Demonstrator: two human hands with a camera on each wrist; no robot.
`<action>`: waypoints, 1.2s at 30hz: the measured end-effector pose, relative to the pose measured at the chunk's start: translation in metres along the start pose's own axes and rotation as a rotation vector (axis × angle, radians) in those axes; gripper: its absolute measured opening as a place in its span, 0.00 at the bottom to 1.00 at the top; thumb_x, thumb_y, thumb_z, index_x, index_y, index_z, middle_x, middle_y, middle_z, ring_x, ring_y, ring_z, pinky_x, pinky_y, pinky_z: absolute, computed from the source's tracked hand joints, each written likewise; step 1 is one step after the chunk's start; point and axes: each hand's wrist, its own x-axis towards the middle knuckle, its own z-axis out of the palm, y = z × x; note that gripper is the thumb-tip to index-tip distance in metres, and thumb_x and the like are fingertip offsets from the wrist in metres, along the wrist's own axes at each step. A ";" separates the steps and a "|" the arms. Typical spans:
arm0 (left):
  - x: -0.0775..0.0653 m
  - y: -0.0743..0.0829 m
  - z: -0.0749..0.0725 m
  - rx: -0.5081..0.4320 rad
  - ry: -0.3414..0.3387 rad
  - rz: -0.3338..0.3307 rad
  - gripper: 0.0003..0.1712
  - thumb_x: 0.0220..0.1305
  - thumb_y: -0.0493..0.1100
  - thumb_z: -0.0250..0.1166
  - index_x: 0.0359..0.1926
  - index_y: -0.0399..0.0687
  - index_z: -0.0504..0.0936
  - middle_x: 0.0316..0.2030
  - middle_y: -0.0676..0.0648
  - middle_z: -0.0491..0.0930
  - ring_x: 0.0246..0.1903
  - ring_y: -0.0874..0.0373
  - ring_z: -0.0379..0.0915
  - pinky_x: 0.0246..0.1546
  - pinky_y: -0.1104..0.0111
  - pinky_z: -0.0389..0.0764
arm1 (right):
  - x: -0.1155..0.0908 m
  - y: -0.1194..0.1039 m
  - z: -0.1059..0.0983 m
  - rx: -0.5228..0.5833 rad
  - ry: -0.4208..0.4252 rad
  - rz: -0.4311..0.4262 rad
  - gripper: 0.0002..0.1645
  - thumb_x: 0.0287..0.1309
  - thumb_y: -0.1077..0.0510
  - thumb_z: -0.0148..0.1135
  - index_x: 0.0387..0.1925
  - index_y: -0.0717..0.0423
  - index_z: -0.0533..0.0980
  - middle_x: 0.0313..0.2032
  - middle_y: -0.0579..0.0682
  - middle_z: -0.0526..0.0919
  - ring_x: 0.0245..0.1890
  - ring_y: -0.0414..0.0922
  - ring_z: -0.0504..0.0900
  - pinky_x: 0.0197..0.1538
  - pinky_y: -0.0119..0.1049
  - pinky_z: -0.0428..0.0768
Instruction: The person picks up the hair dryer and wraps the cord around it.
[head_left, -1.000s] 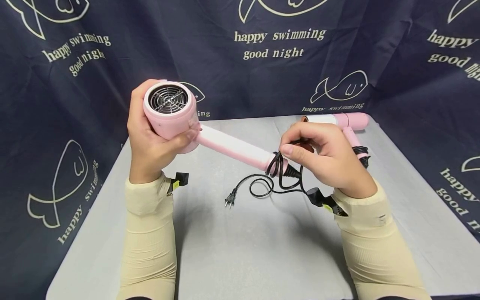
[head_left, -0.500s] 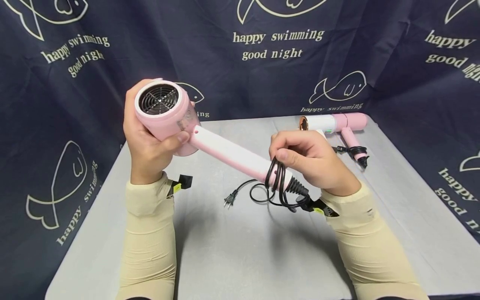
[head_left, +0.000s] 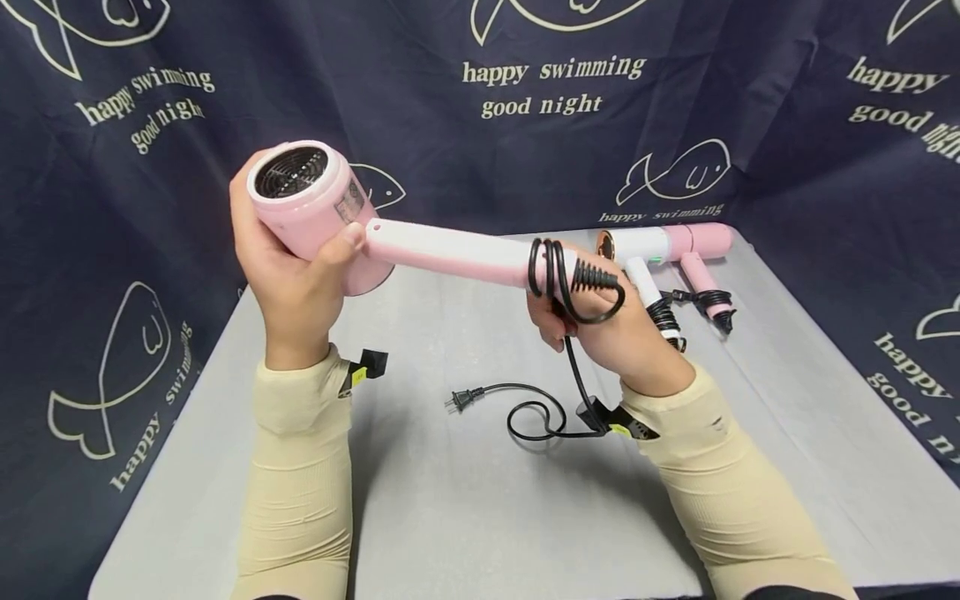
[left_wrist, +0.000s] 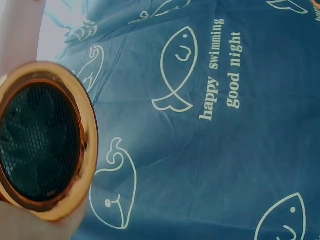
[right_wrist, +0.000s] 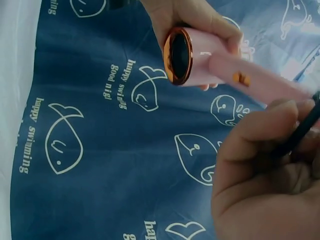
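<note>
My left hand grips the barrel of a pink and white hair dryer, holding it above the table with its round intake grille facing up. In the left wrist view the copper-rimmed outlet shows. Several turns of black power cord circle the handle's end. My right hand is behind and below that end, partly hidden by it. In the right wrist view, curled fingers pinch the cord. The cord's free length runs down past the right wrist to a loose loop and a two-pin plug on the table.
At the back right of the grey table lie a white hair dryer and a pink hair dryer, cords wound round their handles. A dark blue curtain with fish prints surrounds the table's back and sides.
The handle has swung up from a downward slant to nearly level, and the barrel has shifted left and up. My right hand has passed from in front of the handle's end to behind and beneath it.
</note>
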 end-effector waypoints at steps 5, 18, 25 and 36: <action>-0.002 -0.001 0.003 0.040 0.013 -0.025 0.38 0.36 0.38 0.72 0.53 0.33 0.71 0.46 0.38 0.75 0.44 0.41 0.74 0.49 0.58 0.76 | -0.001 0.003 0.001 -0.069 0.078 0.077 0.16 0.73 0.58 0.38 0.33 0.66 0.66 0.14 0.55 0.64 0.11 0.51 0.64 0.13 0.41 0.67; -0.002 -0.005 0.002 0.163 0.067 -0.068 0.36 0.38 0.37 0.70 0.53 0.35 0.70 0.46 0.41 0.75 0.46 0.46 0.73 0.51 0.60 0.74 | -0.002 0.011 0.006 -0.226 0.006 0.296 0.13 0.74 0.55 0.38 0.43 0.58 0.68 0.14 0.54 0.64 0.11 0.48 0.64 0.13 0.41 0.70; 0.004 -0.010 -0.008 0.222 0.111 -0.074 0.37 0.35 0.35 0.71 0.53 0.37 0.71 0.47 0.43 0.75 0.48 0.49 0.71 0.52 0.62 0.72 | -0.008 0.002 0.011 -0.631 -0.077 0.322 0.09 0.72 0.49 0.41 0.42 0.38 0.71 0.17 0.45 0.69 0.15 0.40 0.68 0.21 0.34 0.71; 0.005 -0.001 -0.016 0.410 0.002 -0.124 0.36 0.36 0.34 0.71 0.53 0.47 0.75 0.46 0.50 0.78 0.45 0.57 0.73 0.46 0.67 0.73 | -0.011 -0.011 0.009 -0.937 -0.042 0.007 0.09 0.69 0.56 0.48 0.37 0.46 0.75 0.19 0.36 0.64 0.19 0.31 0.62 0.25 0.25 0.65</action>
